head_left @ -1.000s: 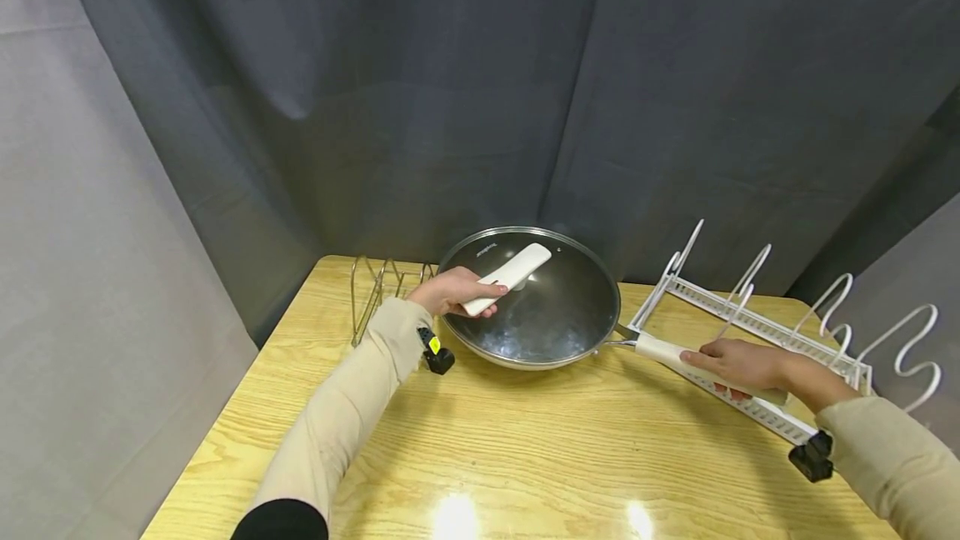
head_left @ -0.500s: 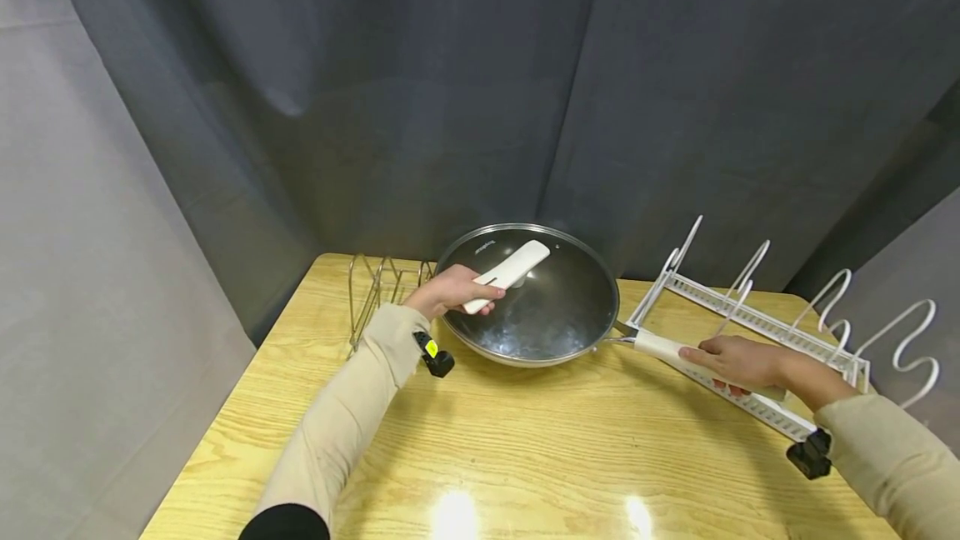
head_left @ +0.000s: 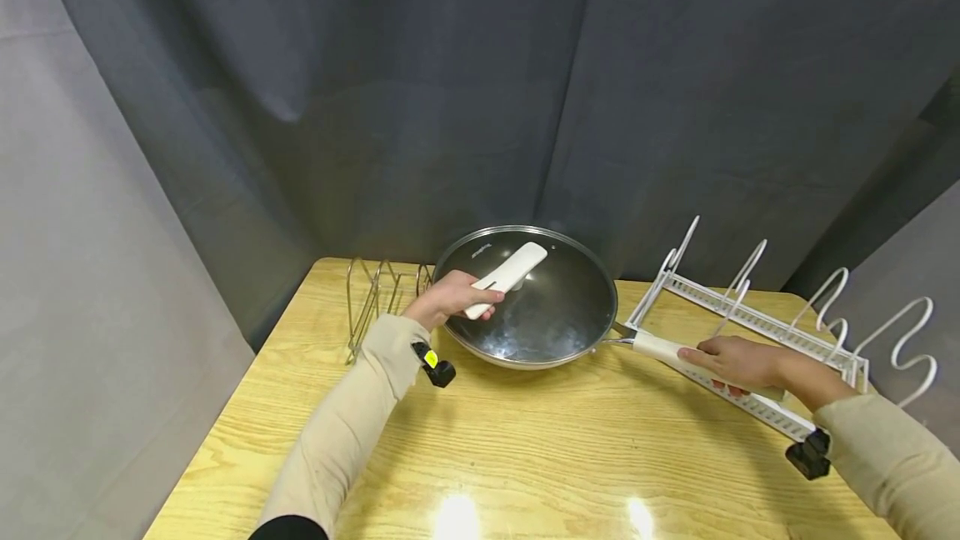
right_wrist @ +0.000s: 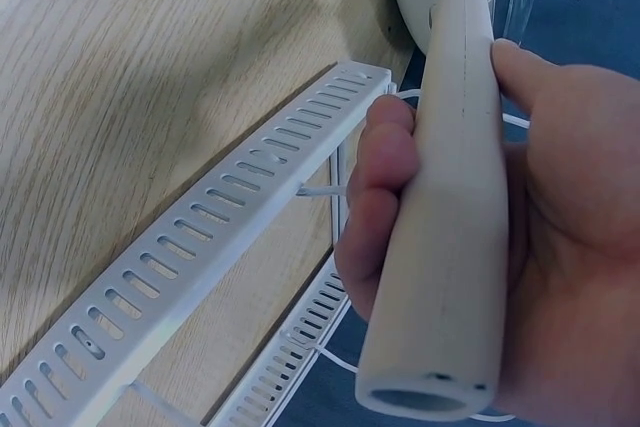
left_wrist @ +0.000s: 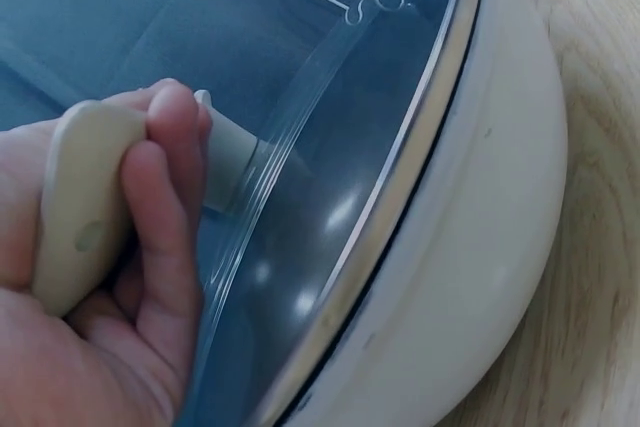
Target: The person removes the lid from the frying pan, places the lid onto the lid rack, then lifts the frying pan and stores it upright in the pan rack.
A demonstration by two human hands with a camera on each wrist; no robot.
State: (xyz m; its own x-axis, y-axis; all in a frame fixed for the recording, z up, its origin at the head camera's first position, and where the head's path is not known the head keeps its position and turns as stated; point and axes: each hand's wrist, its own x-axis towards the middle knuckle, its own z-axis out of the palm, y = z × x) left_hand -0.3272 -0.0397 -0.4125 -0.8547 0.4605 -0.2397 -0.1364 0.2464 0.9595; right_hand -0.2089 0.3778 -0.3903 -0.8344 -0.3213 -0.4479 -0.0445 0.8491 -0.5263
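A pale wok (left_wrist: 510, 197) with a glass lid (head_left: 558, 307) on it stands at the back middle of the table. Across the lid's top lies a long white lid handle (head_left: 517, 265). My left hand (head_left: 452, 297) grips the near end of that handle, fingers curled round it in the left wrist view. Off to the right, my right hand (head_left: 742, 363) holds the wok's long cream handle (right_wrist: 445, 197), with fingers wrapped on one side and thumb along the other. The handle passes over the front rail of a white rack.
The white rack (head_left: 765, 412) with upright wavy dividers stands at the right, below my right hand. A metal wire rack (head_left: 375, 298) stands at the left, partly behind my left wrist. Dark curtain (head_left: 450, 107) hangs right behind the table (head_left: 525, 457).
Both hands keep their grip on the lid handle and the wok handle. The head view shifts only slightly; the wok, lid and racks stay in place.
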